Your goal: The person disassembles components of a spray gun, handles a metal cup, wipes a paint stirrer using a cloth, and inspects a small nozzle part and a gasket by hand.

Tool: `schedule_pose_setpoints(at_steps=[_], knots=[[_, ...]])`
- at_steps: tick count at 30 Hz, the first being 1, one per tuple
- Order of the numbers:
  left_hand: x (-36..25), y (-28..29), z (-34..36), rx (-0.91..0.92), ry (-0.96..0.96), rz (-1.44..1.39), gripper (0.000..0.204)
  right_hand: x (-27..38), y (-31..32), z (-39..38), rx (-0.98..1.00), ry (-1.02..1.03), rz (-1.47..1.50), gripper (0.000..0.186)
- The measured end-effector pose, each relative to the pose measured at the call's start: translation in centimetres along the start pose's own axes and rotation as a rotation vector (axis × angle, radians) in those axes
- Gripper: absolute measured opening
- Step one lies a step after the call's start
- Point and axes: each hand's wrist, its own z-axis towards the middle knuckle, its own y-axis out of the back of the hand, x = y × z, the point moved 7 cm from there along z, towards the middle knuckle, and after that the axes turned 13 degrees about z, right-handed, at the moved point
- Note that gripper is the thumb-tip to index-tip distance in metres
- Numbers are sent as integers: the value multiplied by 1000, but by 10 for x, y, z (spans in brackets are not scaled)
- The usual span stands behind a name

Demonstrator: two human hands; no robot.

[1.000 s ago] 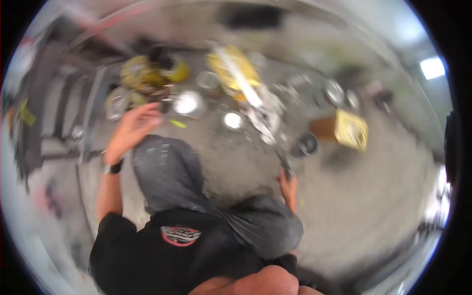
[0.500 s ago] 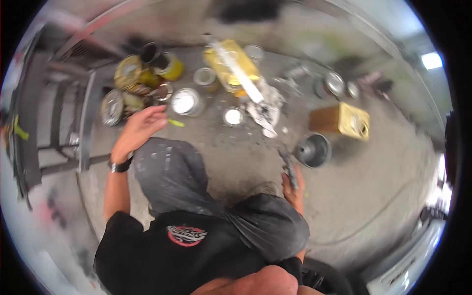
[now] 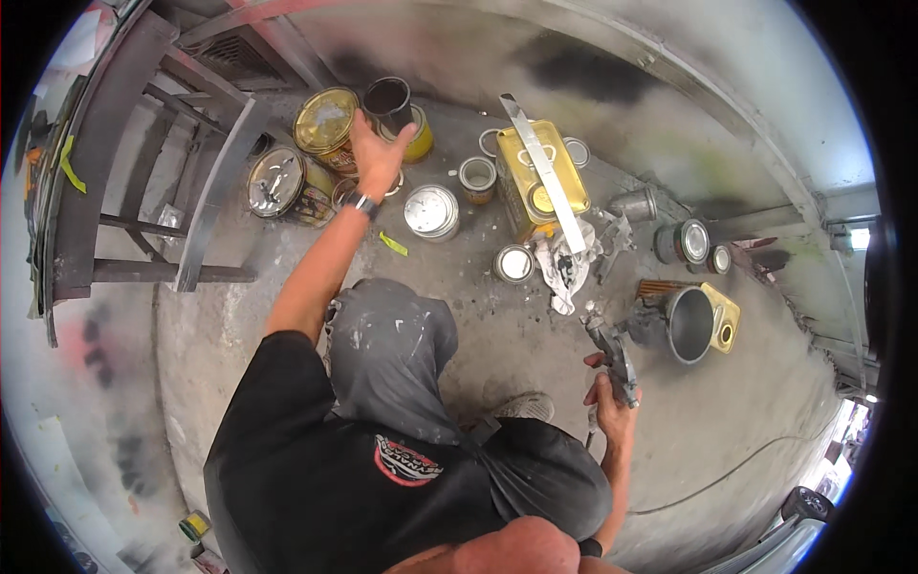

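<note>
My left hand [image 3: 381, 151] reaches among the cans at back left, its thumb and fingers around the lower part of a dark grey cup [image 3: 386, 96]. A yellow-lidded can [image 3: 324, 113] stands beside it. My right hand [image 3: 612, 406] holds a grimy metal spray gun [image 3: 608, 346] with a hose below it, left of a large grey pot [image 3: 688, 324]. Between my hands are a silver-lidded can [image 3: 430, 207], a smaller white-topped can [image 3: 513, 262] and a crumpled white rag [image 3: 563, 280] on the concrete floor [image 3: 497, 344].
A dark wooden frame [image 3: 220, 196] stands at the left. A yellow rectangular tin [image 3: 524, 177] carries a long white strip [image 3: 557, 191]. A second tin [image 3: 724, 325] lies behind the pot, more cans [image 3: 692, 240] at back right. A hose [image 3: 736, 467] crosses the floor at lower right.
My left hand has moved forward and up from beside my knee to the dark cup. My right hand still holds the spray gun. The view has shifted, with the cans appearing further right.
</note>
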Motion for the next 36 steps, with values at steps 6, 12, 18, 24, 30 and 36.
schedule_pose_setpoints(at_steps=[6,12,18,24,30,36], knots=[[-17,-29,8,-55,285,-167,91,-19,4,-13,-107,-40,22,24],[4,-29,25,-37,212,-253,62,-38,-4,-15,-80,-134,37,22],[-42,-1,15,92,-56,-302,74,-49,-8,-12,-37,-122,56,26],[-159,48,-24,494,-339,-366,81,-56,-4,0,26,66,-213,37],[-249,77,-72,963,-513,-442,80,-50,-19,9,58,229,-383,43],[-319,75,-101,1119,-813,-388,83,-57,-27,8,97,292,-348,45]])
